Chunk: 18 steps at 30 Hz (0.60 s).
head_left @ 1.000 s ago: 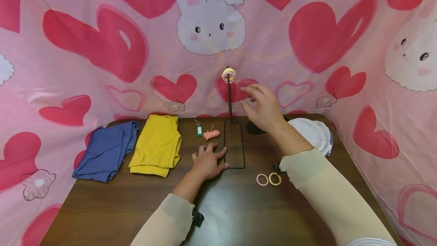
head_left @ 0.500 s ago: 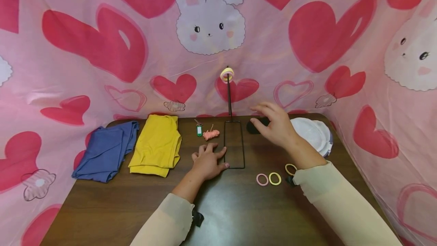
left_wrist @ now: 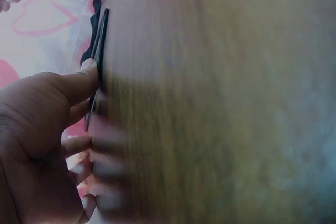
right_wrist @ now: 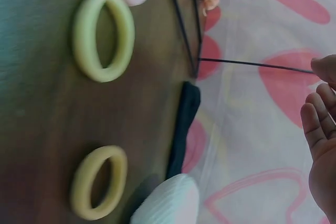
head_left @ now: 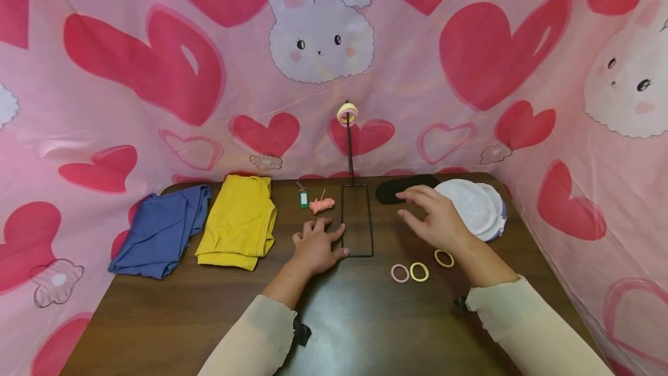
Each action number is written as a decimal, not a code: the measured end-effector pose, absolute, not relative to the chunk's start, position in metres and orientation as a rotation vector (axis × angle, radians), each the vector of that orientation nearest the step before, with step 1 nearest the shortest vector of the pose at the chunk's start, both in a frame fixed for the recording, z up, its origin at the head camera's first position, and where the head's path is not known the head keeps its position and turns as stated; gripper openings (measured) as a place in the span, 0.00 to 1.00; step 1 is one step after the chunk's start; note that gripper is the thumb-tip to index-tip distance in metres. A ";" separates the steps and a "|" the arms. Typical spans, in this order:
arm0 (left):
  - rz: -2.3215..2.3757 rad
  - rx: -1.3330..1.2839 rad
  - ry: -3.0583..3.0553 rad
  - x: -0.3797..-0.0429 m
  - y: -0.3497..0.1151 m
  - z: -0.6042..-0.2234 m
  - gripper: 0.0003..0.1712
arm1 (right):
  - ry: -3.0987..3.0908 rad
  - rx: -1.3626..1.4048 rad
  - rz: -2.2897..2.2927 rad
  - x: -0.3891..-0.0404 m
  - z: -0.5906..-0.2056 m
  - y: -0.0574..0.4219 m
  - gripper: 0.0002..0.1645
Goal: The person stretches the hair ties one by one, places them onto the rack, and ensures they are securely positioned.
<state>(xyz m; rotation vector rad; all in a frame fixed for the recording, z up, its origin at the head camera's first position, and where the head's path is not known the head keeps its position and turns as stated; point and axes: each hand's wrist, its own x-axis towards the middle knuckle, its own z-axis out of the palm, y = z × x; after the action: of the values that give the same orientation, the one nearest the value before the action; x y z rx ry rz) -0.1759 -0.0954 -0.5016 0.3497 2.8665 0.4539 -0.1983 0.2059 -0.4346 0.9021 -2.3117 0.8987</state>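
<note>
My left hand point(head_left: 316, 250) rests on the table with fingers spread, thumb and index finger touching the left side of a black wire stand's rectangular base point(head_left: 370, 219). The left wrist view shows the thumb point(left_wrist: 89, 65) on the wire. Yellow and pink rings point(head_left: 347, 107) hang at the top of the stand's thin post point(head_left: 350, 149). My right hand point(head_left: 437, 222) hovers right of the stand, holding nothing, its fingers loosely bent. Nearer me lie a pink ring point(head_left: 392, 274), a pale yellow ring point(head_left: 411, 273) and a deeper yellow ring point(head_left: 436, 255).
Folded blue cloth point(head_left: 159, 231) and yellow cloth point(head_left: 237, 222) lie at the left. Behind my left hand are a green key tag point(head_left: 304, 199) and a coral yarn bundle point(head_left: 322, 205). A flat black item point(head_left: 391, 190) and a white mesh hat point(head_left: 469, 205) lie back right.
My right hand has drawn back from near the post, down and to the right, uncovering the black item and the deeper yellow ring. My left hand and the stand stay put.
</note>
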 end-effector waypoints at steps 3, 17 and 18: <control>0.444 0.347 2.870 -0.176 -0.096 -0.502 0.39 | -2.350 0.896 0.884 -0.192 -0.442 0.213 0.22; 0.445 0.348 2.874 -0.176 -0.096 -0.504 0.39 | -2.491 0.896 0.828 -0.167 -0.472 0.246 0.25; 0.447 0.349 2.876 -0.176 -0.096 -0.504 0.39 | -2.496 0.901 0.834 -0.166 -0.473 0.248 0.26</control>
<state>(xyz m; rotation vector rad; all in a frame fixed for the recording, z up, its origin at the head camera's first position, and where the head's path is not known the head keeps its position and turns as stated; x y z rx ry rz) -0.1763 -0.0960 -0.5041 0.3491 2.8760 0.4472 -0.1659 0.2482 -0.4732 0.9009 -2.4956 0.8335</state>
